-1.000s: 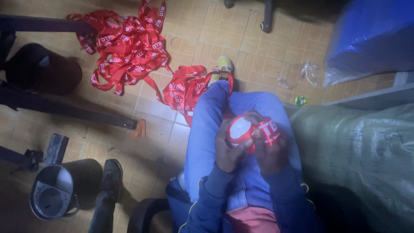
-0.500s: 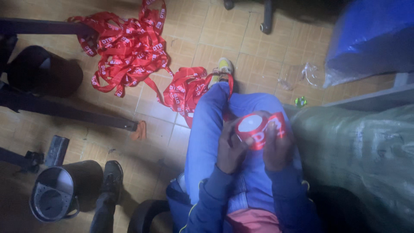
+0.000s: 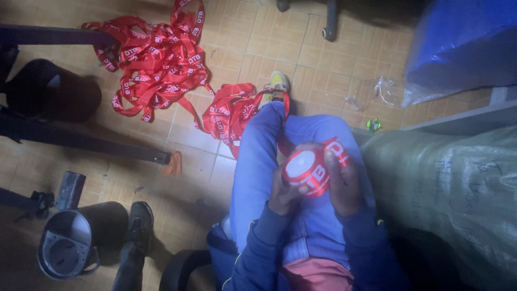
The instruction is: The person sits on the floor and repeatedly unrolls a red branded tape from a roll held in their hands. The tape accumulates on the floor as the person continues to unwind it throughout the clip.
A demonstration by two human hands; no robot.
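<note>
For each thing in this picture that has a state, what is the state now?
Ribbon roll: wound, held on the lap.
Left hand: gripping the roll.
Right hand: gripping the roll.
Ribbon pile: loose, tangled on the floor.
Black bucket: lying on its side, empty.

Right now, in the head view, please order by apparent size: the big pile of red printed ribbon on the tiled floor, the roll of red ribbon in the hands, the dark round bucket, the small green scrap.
1. Big pile of red printed ribbon.
2. Dark round bucket, though nearer the camera, so unsure.
3. Roll of red ribbon.
4. Small green scrap.
</note>
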